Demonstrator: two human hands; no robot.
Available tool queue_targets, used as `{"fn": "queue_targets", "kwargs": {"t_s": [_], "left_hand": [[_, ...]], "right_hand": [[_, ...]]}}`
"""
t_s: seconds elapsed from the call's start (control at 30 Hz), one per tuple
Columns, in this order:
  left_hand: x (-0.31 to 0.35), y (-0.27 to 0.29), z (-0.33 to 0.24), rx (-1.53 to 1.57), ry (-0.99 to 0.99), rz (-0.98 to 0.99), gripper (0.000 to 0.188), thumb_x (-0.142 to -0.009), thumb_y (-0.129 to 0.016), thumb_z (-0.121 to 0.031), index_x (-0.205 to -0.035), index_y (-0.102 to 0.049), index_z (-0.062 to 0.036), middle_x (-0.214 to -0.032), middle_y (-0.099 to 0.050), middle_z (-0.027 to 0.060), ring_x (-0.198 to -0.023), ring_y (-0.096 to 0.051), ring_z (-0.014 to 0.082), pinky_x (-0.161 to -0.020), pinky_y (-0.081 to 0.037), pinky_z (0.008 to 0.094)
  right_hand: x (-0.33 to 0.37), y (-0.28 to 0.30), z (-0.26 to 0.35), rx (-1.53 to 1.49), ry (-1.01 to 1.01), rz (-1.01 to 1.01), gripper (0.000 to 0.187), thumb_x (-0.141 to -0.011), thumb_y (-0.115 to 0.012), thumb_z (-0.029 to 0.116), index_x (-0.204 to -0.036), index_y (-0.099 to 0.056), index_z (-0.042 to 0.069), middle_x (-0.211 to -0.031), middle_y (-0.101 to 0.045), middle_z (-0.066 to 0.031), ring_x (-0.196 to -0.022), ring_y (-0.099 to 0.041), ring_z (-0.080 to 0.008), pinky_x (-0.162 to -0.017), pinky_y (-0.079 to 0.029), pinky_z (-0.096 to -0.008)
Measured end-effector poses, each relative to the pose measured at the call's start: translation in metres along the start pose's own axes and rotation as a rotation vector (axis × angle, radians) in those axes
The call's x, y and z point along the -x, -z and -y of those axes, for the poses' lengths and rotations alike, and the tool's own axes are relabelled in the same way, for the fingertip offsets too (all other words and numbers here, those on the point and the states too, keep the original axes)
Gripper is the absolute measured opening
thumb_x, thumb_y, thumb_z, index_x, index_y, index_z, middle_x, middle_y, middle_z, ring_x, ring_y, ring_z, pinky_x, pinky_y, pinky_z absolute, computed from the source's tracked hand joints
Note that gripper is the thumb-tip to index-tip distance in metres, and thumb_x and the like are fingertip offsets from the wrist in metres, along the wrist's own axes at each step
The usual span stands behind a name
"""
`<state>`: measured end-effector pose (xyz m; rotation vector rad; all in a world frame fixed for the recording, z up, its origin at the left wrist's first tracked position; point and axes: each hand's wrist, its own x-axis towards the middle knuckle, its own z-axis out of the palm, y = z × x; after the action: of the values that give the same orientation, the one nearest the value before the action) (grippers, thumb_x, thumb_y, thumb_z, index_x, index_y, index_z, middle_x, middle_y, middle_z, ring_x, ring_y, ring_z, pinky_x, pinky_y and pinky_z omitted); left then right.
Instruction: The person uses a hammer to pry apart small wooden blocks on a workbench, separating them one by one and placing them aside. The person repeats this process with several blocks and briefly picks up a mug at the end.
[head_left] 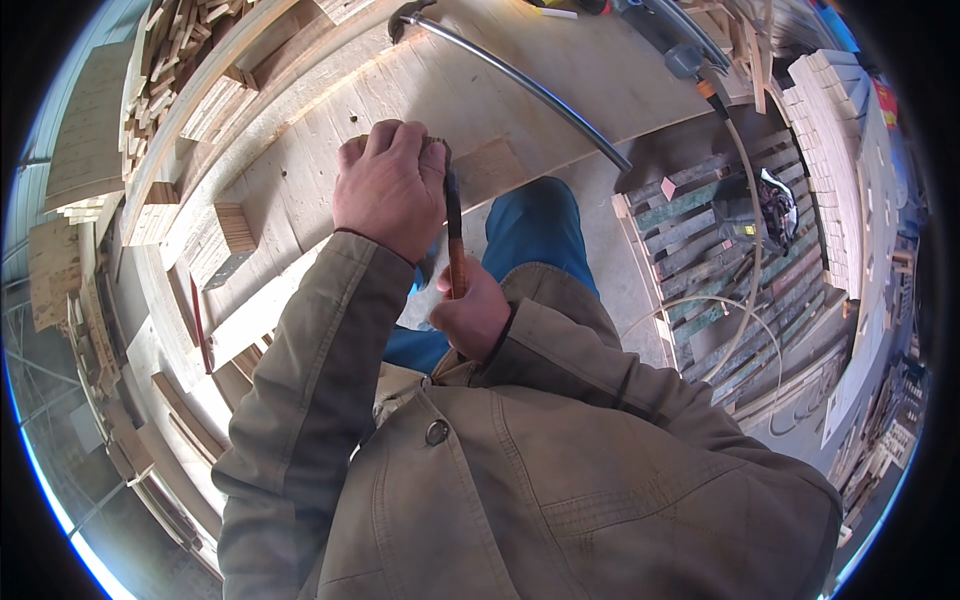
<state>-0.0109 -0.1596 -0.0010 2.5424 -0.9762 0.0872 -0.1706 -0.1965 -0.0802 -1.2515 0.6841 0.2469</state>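
My left hand (pixel 395 190) is closed, knuckles up, over the edge of the wooden workbench. A narrow brown edge shows at its fingertips, but what lies under the fingers is hidden. My right hand (pixel 472 312), close to my body, is wrapped around the orange-brown handle of a slim hand tool (pixel 456 230). The tool's dark, narrow upper part runs upright right beside my left hand; its far end is partly hidden, so its exact kind cannot be told. Beyond both hands lies a hammer (pixel 520 82) with a dark head and a shiny metal handle, which reaches past the bench edge.
Wooden blocks (pixel 222 245) stand along the left of the bench (pixel 300 190), with stacked offcuts (pixel 170 75) behind. At right, an air tool (pixel 685 62) trails a hose (pixel 750 190) over a slatted pallet (pixel 690 235) holding a dark bag (pixel 745 215). Stacked boards (pixel 835 160) rise beyond.
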Motion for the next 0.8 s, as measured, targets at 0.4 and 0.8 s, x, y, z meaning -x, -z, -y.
{"fn": "queue_targets", "kwargs": {"t_s": [0.4, 0.8], "left_hand": [[-0.003, -0.002, -0.003, 0.065, -0.225, 0.031, 0.018, -0.103, -0.065, -0.023, -0.114, -0.071, -0.0109, -0.12, -0.07, 0.0101, -0.118, -0.061, 0.0413, -0.1, -0.052, 0.0506], [-0.004, 0.002, -0.008, 0.045, -0.19, 0.084, 0.019, -0.106, -0.062, -0.024, -0.116, -0.071, -0.0107, -0.124, -0.07, 0.0112, -0.117, -0.061, 0.0423, -0.1, -0.052, 0.0513]], "right_hand": [[0.063, 0.092, -0.007, -0.092, -0.192, 0.042, 0.034, -0.073, -0.064, -0.003, -0.105, -0.054, 0.007, -0.082, -0.051, -0.0021, -0.068, -0.051, -0.012, -0.058, -0.037, -0.0299], [0.051, 0.103, -0.002, -0.153, 0.07, 0.036, 0.038, -0.074, -0.064, -0.006, -0.11, -0.054, 0.004, -0.081, -0.05, -0.0017, -0.064, -0.05, -0.0113, -0.055, -0.04, -0.0293]]}}
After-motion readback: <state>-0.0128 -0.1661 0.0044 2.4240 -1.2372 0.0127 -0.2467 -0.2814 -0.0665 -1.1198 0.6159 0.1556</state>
